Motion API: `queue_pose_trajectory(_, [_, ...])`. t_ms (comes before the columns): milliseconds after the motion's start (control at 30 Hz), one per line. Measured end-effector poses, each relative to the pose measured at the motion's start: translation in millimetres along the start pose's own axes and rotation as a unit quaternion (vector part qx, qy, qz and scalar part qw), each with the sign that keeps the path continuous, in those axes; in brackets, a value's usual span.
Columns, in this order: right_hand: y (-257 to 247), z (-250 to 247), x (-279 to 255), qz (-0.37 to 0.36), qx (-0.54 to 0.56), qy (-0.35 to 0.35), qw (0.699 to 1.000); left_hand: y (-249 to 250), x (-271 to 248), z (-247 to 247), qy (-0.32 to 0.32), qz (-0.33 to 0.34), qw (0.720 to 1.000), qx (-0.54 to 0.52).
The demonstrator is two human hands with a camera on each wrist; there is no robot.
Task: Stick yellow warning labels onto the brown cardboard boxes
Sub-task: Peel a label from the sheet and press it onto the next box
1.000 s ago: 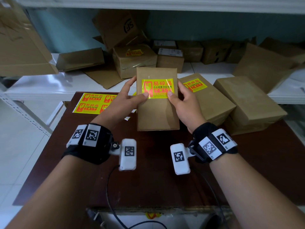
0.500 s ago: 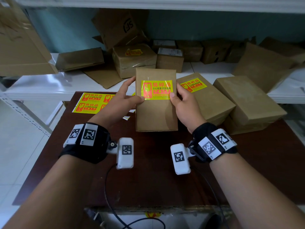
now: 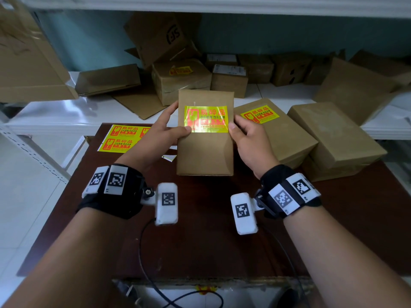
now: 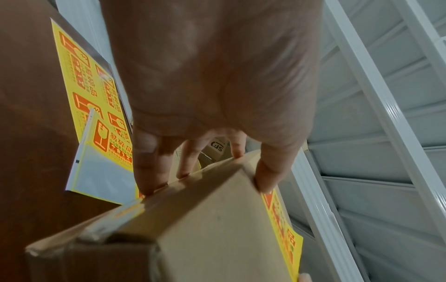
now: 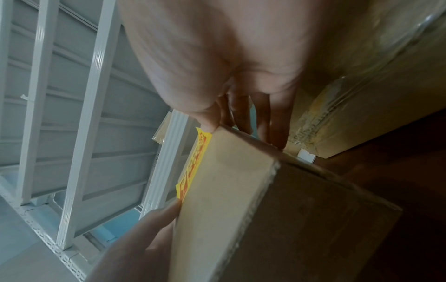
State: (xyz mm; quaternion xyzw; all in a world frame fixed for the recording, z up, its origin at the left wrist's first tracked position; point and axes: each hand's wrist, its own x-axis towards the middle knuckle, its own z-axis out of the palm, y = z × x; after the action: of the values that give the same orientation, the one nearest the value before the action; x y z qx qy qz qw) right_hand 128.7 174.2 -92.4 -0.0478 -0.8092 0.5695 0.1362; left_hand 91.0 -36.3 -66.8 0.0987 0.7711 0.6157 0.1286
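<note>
I hold a brown cardboard box (image 3: pixel 204 150) tilted up above the dark table (image 3: pixel 200 245). A yellow warning label (image 3: pixel 206 118) is stuck on its upper face. My left hand (image 3: pixel 164 132) grips the box's left side, thumb on the label's lower left corner, fingers behind (image 4: pixel 149 171). My right hand (image 3: pixel 246 138) grips the right side, thumb at the label's right edge (image 5: pixel 210 126). The label's edge shows in the left wrist view (image 4: pixel 284 236) and in the right wrist view (image 5: pixel 193 167). A sheet of spare yellow labels (image 3: pixel 120 138) lies at the table's far left.
To the right sit a labelled box (image 3: pixel 273 132) and an unlabelled box (image 3: pixel 333 134) on another. The white shelf (image 3: pixel 55 116) behind carries several more cardboard boxes, one labelled (image 3: pixel 180 81). A peeled backing sheet (image 4: pixel 101 164) lies under my left hand.
The box has risen slightly and tilted toward me. My left thumb slid to the label's lower left corner; my right thumb moved to its right edge.
</note>
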Motion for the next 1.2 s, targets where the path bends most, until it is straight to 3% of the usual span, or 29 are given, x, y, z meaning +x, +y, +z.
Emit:
queue_pose_trajectory(233, [-0.9,3.0,0.1,0.039,0.016,0.047,0.998,-2.8,0.2,5.0,-0.016,0.005,1.0,0.022])
queue_pose_trajectory(433, [2.2,2.7,-5.5,-0.013,-0.035,0.072,0.997,-3.1,-0.1,16.9,-0.03,0.013,0.998,0.052])
queue_pose_trajectory(700, [6.5,1.1,-4.9,-0.036,-0.034,0.053,0.997,-10.4,4.5,16.6,-0.016,0.009,0.997,0.069])
queue_pose_trajectory(1200, [2.2,0.5,-3.5,0.002,-0.015,0.016,1.0,-8.7,2.6,13.6,0.004,0.0,0.997,0.075])
